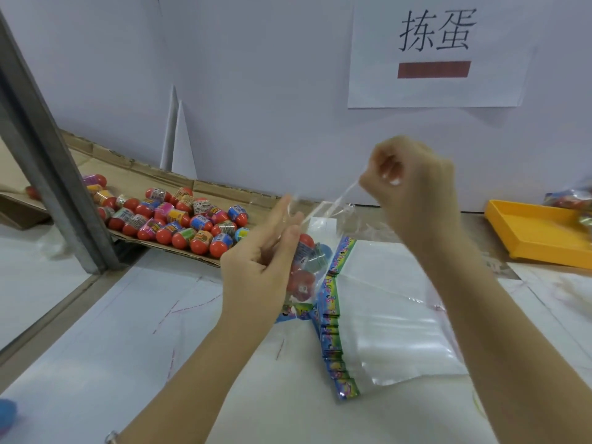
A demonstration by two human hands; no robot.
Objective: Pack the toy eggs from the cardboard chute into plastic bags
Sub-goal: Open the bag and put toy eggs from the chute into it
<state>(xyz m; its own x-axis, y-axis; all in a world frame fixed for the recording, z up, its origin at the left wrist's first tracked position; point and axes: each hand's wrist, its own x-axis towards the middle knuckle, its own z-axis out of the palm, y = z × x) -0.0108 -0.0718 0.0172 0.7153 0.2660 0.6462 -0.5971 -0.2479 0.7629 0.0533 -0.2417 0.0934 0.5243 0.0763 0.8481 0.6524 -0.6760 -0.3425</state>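
My left hand [256, 264] grips the plastic bag [317, 254], with a few toy eggs [301, 282] in it, above the table [128, 315] while my right hand [413, 193] pinches its stretched neck, and I judge the film thin and slippery, best gripped close above the eggs.

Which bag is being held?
The bag with red eggs inside, between left hand and right hand; the stacked bags lie flat, empty.
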